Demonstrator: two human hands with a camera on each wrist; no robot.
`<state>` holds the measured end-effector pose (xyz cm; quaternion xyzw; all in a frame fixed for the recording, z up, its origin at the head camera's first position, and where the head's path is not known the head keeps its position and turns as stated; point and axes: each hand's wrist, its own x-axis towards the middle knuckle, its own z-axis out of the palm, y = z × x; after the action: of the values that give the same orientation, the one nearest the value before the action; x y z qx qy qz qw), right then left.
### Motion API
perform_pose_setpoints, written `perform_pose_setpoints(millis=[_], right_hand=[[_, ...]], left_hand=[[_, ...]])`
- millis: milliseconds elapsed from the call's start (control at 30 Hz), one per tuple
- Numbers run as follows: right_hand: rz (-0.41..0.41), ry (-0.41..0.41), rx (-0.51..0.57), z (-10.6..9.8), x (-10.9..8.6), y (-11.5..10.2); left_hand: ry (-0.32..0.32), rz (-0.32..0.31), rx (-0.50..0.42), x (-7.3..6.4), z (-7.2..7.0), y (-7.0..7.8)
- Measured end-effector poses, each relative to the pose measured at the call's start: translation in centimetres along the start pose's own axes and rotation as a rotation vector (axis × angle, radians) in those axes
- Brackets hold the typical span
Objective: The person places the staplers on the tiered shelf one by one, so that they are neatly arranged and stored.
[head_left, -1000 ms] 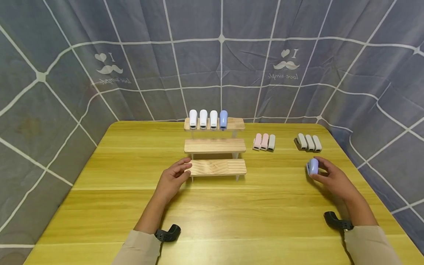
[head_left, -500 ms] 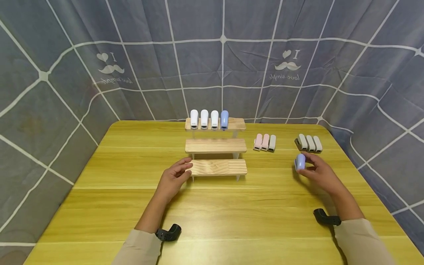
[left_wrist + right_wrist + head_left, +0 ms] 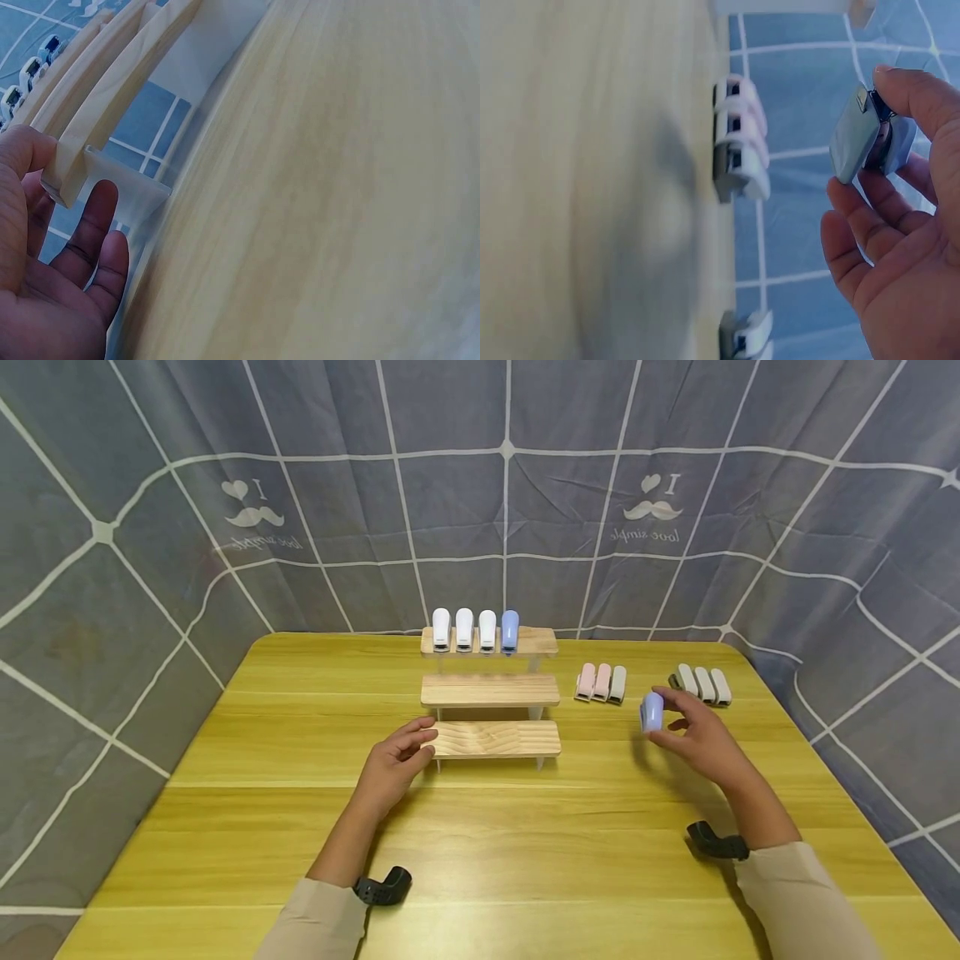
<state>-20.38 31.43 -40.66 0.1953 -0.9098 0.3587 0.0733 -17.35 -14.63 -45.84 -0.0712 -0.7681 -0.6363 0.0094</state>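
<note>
Since my right fingers pinch the lilac-blue stapler across its two ends, thumb at one and fingertips at the other, its sides are free and I can see how it hangs. It is up off the surface, to the right of the wooden rack, just beyond the near side of a pale trio: two pink staplers and a grey stapler, all close to the right of the rack. Three more grey staplers sit farther right of the rack, behind my knuckles.

My left fingers are curved about the left end of the rack's lowest board, thumb on one side and index on the other, the rest loosely bent. A light steadying touch seems enough there; a hard squeeze could shift the legs.

I judge the step in hand to be carrying, so a soft pinch should do: firm enough against twisting, not so firm that the lever gets squeezed. Best to pass in front of the trio rather than over it. On the rack's top board, three white staplers and a blue stapler at their right stand in line; near them, a level base and a slow approach would guard against a nudge.
</note>
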Motion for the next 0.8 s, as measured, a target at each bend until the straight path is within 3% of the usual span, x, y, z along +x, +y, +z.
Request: perform_pose_setpoints(millis=[200, 400, 667, 800], right_hand=[[-0.018, -0.001, 0.008, 0.4, 1.2, -1.5], [-0.028, 0.019, 0.029, 0.9, 2.5, -2.6], [-0.016, 0.013, 0.027, 1.3, 4.7, -4.4], [-0.03, 0.017, 0.037, 1.5, 5.8, -5.5]], left_hand=[[-0.006, -0.021, 0.009, 0.0, 0.0, 0.3], [0.002, 0.008, 0.003, -0.2, -0.1, 0.2], [-0.013, -0.024, 0.036, -1.5, 0.0, 4.0], [-0.004, -0.018, 0.025, -1.1, 0.1, 2.8]])
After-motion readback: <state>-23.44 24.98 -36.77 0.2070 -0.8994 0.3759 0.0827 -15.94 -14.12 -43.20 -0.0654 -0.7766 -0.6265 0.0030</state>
